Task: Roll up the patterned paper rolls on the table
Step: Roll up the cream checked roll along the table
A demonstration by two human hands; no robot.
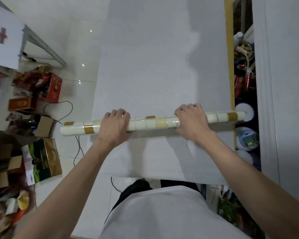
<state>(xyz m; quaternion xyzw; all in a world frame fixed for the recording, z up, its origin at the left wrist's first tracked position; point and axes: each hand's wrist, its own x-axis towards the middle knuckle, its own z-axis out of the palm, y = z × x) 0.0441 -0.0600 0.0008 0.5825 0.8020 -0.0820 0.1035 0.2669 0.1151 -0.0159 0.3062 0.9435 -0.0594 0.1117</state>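
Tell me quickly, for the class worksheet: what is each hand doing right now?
Left hand: fingers curled over, gripping the patterned paper roll.
Right hand: gripping the same roll.

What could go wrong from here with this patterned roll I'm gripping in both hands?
1. The patterned roll lies slightly slanted across the white sheet, so it may wind crooked and telescope at the ends.
2. The left hand and right hand grip near the middle, so the unsupported ends could loosen.
3. The roll's right end pokes out by the blue-rimmed tub and might bump or snag there.
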